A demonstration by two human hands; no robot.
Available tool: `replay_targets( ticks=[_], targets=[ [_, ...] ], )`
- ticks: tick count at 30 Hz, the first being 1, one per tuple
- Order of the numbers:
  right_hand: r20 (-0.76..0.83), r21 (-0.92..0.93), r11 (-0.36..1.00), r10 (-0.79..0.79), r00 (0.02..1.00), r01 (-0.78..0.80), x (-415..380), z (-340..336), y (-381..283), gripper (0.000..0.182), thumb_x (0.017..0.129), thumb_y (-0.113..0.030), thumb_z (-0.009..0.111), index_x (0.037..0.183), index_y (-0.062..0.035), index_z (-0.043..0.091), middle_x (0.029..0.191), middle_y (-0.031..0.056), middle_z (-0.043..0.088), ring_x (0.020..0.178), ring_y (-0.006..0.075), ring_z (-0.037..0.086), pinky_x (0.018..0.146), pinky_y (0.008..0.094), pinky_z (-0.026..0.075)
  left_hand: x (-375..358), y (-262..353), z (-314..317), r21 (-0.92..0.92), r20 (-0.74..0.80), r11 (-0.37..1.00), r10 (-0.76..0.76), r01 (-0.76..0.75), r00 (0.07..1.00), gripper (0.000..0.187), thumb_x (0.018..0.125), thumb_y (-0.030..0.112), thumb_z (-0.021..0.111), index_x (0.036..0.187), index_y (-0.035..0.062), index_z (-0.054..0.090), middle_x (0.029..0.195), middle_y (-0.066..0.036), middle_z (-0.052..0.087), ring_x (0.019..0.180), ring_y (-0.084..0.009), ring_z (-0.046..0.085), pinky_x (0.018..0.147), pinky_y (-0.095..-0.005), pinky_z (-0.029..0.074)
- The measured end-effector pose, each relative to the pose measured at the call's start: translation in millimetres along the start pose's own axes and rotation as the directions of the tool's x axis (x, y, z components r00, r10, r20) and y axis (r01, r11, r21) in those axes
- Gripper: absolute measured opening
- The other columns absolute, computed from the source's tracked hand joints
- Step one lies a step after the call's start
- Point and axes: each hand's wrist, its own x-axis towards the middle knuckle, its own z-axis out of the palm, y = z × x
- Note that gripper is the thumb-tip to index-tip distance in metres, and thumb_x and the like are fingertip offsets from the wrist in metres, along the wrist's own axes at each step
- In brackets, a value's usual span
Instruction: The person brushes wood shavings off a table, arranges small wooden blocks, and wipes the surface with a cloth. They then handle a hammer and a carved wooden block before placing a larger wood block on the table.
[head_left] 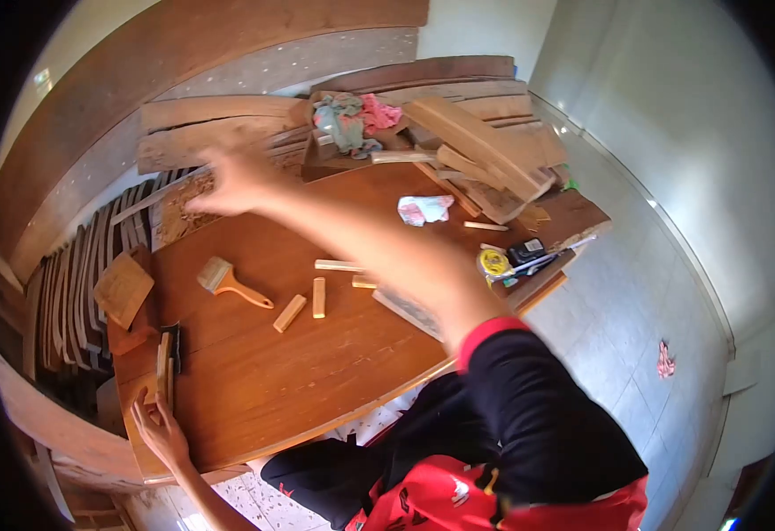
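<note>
My right hand [232, 181] is stretched across to the far left part of the wooden table [254, 380], over sawdust [175, 217] and beside long boards; it is blurred by motion, so its fingers cannot be made out well. At the table's near left corner, my left hand [159, 429] has its fingers apart, close to the lower end of a narrow wooden strip [164, 367]. A paintbrush [232, 283] with an orange handle lies between the two hands. Small wooden blocks [290, 313] lie right of the brush, partly near my right forearm.
Stacked planks [485, 146] and crumpled cloths [343, 124] are at the back. A yellow tape measure [493, 262] sits at the right edge, and a patterned cloth [425, 209] lies nearer the middle. A square wooden piece [123, 290] leans at the left, before curved slats [73, 305].
</note>
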Motion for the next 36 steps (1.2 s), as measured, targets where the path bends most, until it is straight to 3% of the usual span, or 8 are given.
replay_targets(
  ticks=[3, 6, 10, 12, 14, 16, 24, 36],
  targets=[
    [-0.16, -0.345, 0.935, 0.032, 0.987, -0.086, -53, -148, 124, 0.078, 0.069, -0.062, 0.082, 0.127, -0.011, 0.068, 0.144, 0.023, 0.052, 0.139, 0.0393, 0.043, 0.117, 0.0529, 0.03, 2, -4, 5, 0.053, -0.016, 0.998, 0.044, -0.043, 0.999, 0.034, 0.101, 0.025, 0.063, 0.125, 0.001, 0.062, 0.096, -0.014, 0.057, 0.079, -0.0248, 0.056, 0.074, -0.0404, 0.049],
    [-0.199, -0.656, 0.565, 0.51, 0.837, -0.501, -101, -270, 205, 0.104, 0.066, -0.08, 0.074, 0.145, -0.0148, 0.053, 0.149, 0.0212, 0.049, 0.14, 0.0372, 0.044, 0.117, 0.0508, 0.034, 0, -6, 6, 0.116, 0.002, 0.993, 0.038, -0.038, 0.999, 0.035, 0.101, 0.026, 0.062, 0.125, 0.0008, 0.062, 0.1, -0.015, 0.058, 0.083, -0.0266, 0.058, 0.076, -0.04, 0.05],
    [-0.208, -0.616, 0.44, 0.71, 0.673, -0.654, -155, -328, 257, 0.13, 0.055, -0.085, 0.077, 0.155, -0.0113, 0.037, 0.158, 0.0227, 0.037, 0.147, 0.0381, 0.035, 0.122, 0.0489, 0.028, 4, -20, 9, 0.165, 0.045, 0.986, 0.01, -0.018, 0.999, 0.036, 0.101, 0.027, 0.062, 0.125, 0.0001, 0.061, 0.11, -0.019, 0.061, 0.094, -0.033, 0.062, 0.083, -0.0415, 0.051],
    [-0.089, -0.467, 0.555, 0.745, 0.661, -0.688, -160, -338, 281, 0.133, 0.055, -0.08, 0.08, 0.156, -0.0072, 0.035, 0.157, 0.023, 0.038, 0.146, 0.038, 0.037, 0.121, 0.0488, 0.029, -1, -31, 14, 0.298, -0.046, 0.944, 0.159, -0.139, 0.986, 0.036, 0.1, 0.027, 0.062, 0.124, 0.0002, 0.061, 0.117, -0.021, 0.062, 0.101, -0.0374, 0.063, 0.088, -0.0435, 0.051],
    [-0.053, -0.36, 0.597, 0.754, 0.655, -0.717, -160, -330, 267, 0.129, 0.055, -0.071, 0.086, 0.155, -0.005, 0.036, 0.154, 0.0233, 0.043, 0.143, 0.0359, 0.042, 0.12, 0.0454, 0.033, -1, -3, 4, 0.23, 0.009, 0.971, 0.061, -0.061, 0.998, 0.036, 0.099, 0.028, 0.063, 0.123, 0.0005, 0.062, 0.117, -0.02, 0.062, 0.098, -0.0367, 0.063, 0.087, -0.043, 0.051],
    [0.216, -0.21, 0.747, 0.665, 0.715, -0.631, -153, -320, 264, 0.126, 0.055, -0.062, 0.091, 0.153, -0.0019, 0.037, 0.15, 0.0228, 0.048, 0.139, 0.0334, 0.047, 0.117, 0.0419, 0.036, 0, 13, 0, 0.158, 0.008, 0.985, -0.072, 0.07, 0.997, 0.034, 0.098, 0.027, 0.064, 0.119, 0.0008, 0.063, 0.113, -0.018, 0.063, 0.096, -0.0338, 0.064, 0.086, -0.0417, 0.051],
    [-0.09, -0.495, 0.564, 0.724, 0.684, -0.661, -164, -305, 284, 0.118, 0.055, -0.04, 0.092, 0.153, -0.0069, 0.036, 0.143, 0.0206, 0.055, 0.133, 0.0315, 0.053, 0.112, 0.0398, 0.04, 2, 4, 4, 0.077, -0.062, 0.996, -0.041, 0.046, 0.997, 0.032, 0.096, 0.027, 0.068, 0.116, 0.0019, 0.065, 0.107, -0.017, 0.064, 0.088, -0.0282, 0.066, 0.081, -0.0392, 0.053],
    [0.045, -0.401, 0.859, 0.366, 0.929, -0.319, -93, -272, 186, 0.099, 0.062, -0.041, 0.09, 0.146, -0.0087, 0.05, 0.143, 0.0214, 0.056, 0.133, 0.0338, 0.053, 0.112, 0.042, 0.04, 5, 17, 1, 0.058, -0.036, 0.988, -0.138, 0.14, 0.99, 0.035, 0.099, 0.033, 0.063, 0.117, 0.0031, 0.064, 0.104, -0.017, 0.065, 0.088, -0.0281, 0.064, 0.082, -0.0396, 0.051]
  ],
)
